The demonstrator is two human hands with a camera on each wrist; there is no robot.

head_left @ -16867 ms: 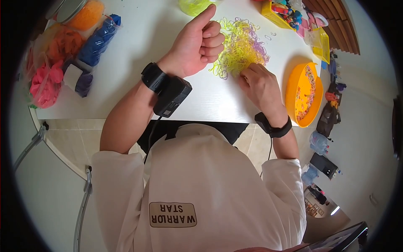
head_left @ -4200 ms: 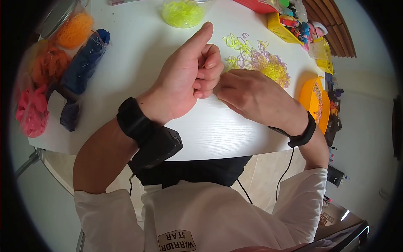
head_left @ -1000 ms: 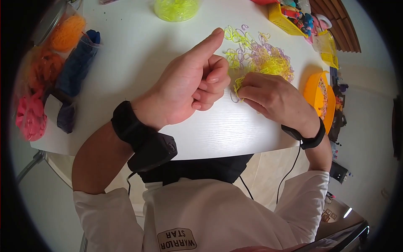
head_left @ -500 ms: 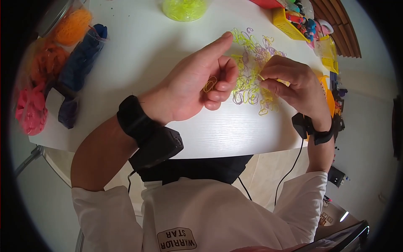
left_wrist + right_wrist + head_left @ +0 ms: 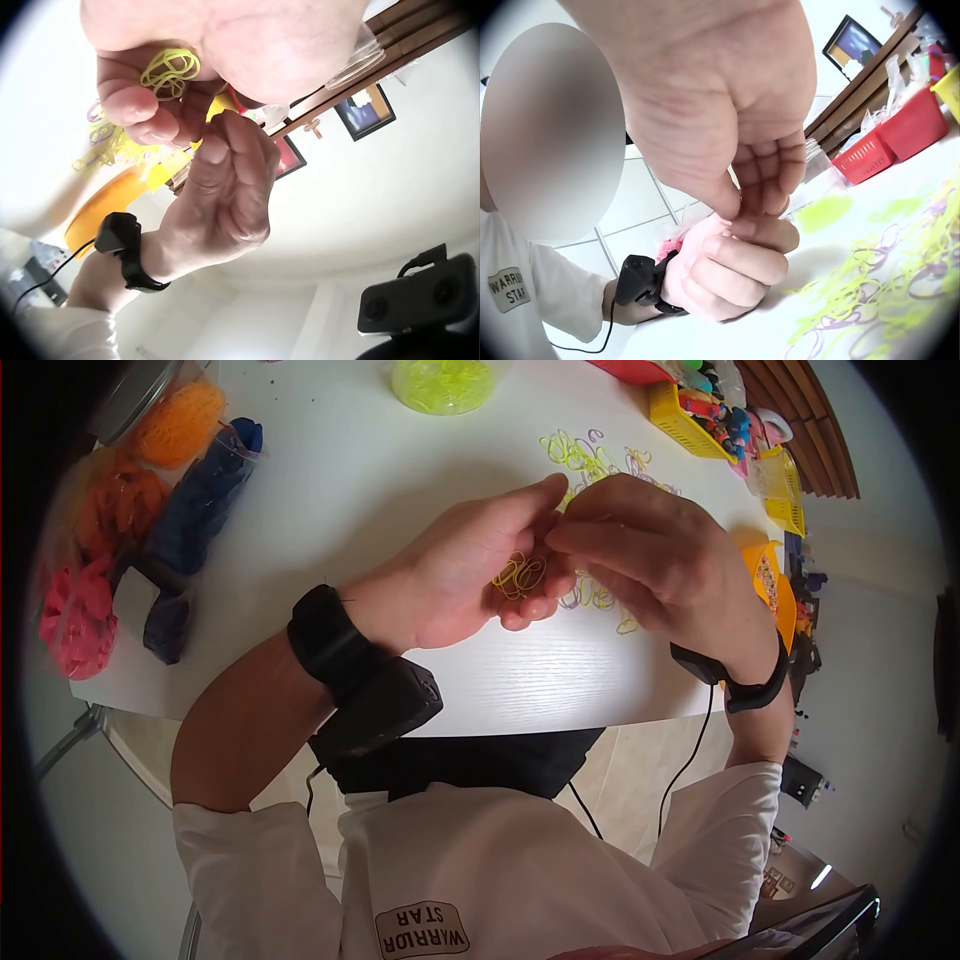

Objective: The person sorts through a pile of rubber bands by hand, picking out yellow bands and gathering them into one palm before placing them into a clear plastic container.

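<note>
R hand (image 5: 655,555), just off far-right band pile (image 5: 585,458), meets L hand (image 5: 480,565), curled round yellow bands (image 5: 520,574) (R grip: can't tell), apparently mid-handover.

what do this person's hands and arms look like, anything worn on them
The left hand and right hand are ungloved. Each wrist wears a black strap with a boxy black device and thin dark cable. White sleeves end near the elbows.

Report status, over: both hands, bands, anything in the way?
Left hand holds yellow elastic bands in curled fingers. Right hand at the left; whether it pinches a band, can't tell. Yellow-purple band pile on table, partly behind right hand in head view.
</note>
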